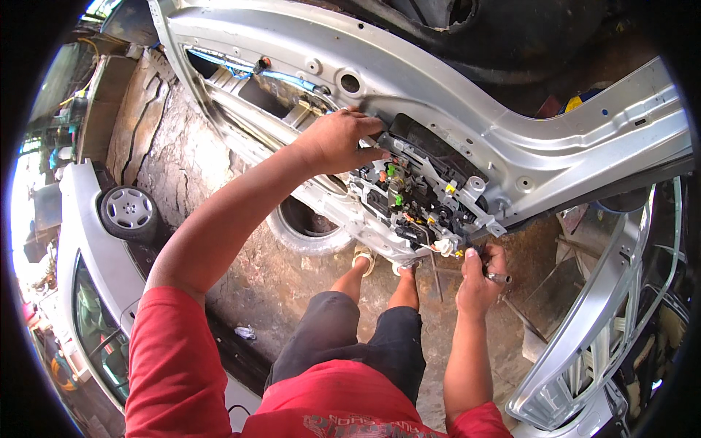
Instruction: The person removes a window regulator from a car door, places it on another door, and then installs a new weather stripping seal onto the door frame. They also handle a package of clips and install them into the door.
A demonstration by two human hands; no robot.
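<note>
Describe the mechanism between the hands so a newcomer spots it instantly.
Find the big silver car panel across the top. At its lower middle, between the left hand and right hand, sits a jumbled metal-and-plastic mechanism. Green, yellow and orange pieces set it apart from the plain silver panel.

A dusty tyre (307,244) lies on the stained floor (241,286).

Two green clips (398,199) between the left grip (337,141) and right grip (478,283); one tool (499,279) in the right; one tyre (303,244) below the left, one wheel (128,209) farther left.
</note>
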